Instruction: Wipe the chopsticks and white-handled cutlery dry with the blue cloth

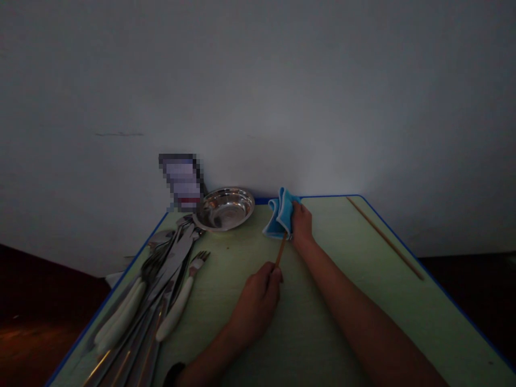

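My left hand (258, 298) is closed around the near end of a thin wooden chopstick (281, 251), which slants up and away over the table. At its far part, my right hand (301, 221) grips a folded blue cloth (282, 212) with pale edging. The chopstick runs into the cloth, so its far end is hidden. A second chopstick (385, 238) lies alone along the table's right side. Behind and left of the cloth stands a shiny metal bowl (228, 212).
A pile of knives, forks and spoons (171, 263) covers the left of the green table (322, 344). One white-handled fork (181, 301) lies at the pile's right edge. A blurred-out screen device (183, 183) leans against the wall (258, 97) behind the table.
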The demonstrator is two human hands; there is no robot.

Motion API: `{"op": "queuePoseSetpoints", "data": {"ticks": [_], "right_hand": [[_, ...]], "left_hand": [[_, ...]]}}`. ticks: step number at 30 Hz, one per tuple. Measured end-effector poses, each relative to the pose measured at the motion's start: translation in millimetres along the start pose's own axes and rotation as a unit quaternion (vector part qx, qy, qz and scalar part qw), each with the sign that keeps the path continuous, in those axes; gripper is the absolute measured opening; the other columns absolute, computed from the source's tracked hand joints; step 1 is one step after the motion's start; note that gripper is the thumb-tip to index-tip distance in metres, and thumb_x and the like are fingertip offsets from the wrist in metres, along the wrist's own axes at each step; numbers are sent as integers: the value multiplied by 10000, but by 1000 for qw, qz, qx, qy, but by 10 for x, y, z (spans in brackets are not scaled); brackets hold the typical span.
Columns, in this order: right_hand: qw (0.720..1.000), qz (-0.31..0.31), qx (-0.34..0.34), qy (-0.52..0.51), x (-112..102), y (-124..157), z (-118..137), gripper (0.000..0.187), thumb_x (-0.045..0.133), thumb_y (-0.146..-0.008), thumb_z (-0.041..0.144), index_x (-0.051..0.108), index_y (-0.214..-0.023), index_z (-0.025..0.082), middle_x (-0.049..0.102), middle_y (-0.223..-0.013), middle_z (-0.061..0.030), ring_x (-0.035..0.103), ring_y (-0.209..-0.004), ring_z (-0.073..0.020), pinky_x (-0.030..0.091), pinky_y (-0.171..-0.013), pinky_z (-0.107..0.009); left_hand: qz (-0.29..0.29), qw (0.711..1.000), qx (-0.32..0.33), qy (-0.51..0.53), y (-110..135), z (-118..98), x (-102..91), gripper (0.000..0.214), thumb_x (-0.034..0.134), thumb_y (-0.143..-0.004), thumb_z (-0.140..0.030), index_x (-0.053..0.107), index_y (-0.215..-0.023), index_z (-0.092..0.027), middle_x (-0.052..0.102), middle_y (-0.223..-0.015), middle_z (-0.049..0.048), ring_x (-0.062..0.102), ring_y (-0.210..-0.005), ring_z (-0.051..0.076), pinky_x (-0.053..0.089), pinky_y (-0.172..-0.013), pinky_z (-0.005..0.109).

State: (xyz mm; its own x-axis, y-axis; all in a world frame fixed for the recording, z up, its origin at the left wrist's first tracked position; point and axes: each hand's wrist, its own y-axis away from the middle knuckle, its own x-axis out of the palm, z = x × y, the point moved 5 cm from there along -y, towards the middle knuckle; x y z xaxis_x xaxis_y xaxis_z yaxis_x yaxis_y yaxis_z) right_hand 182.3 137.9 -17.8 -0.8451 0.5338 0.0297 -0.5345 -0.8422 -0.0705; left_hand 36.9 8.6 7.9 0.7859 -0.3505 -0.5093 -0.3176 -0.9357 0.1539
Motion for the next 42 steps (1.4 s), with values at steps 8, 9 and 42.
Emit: {"op": "queuePoseSetpoints", "data": {"ticks": [8,9,42], "right_hand": [[999,10,-10,37,-109,374,143,267,424,-764,371,494,-586,184,454,-517,44,397,-549,-123,295,-514,-228],[999,13,-10,41,-122,404,154,266,434,-759,368,486,-575,183,442,-513,47,388,-543,-120,289,-509,-227],[980,-14,-52,194,15,43,122,296,341,-765,339,453,-528,202,549,-566,-24,462,-569,-169,315,-540,-272]], "left_hand": [[5,1000,10,16,-35,22,-19,265,305,-873,-353,447,-718,-192,426,-528,-51,452,-504,135,324,-537,248],[9,1000,9,14,-34,19,-15,264,303,-874,-354,447,-722,-192,428,-528,-50,454,-504,136,321,-535,249],[3,997,27,-70,5,51,-4,259,254,-902,-301,436,-753,-193,477,-600,-20,493,-567,141,303,-538,239]]}}
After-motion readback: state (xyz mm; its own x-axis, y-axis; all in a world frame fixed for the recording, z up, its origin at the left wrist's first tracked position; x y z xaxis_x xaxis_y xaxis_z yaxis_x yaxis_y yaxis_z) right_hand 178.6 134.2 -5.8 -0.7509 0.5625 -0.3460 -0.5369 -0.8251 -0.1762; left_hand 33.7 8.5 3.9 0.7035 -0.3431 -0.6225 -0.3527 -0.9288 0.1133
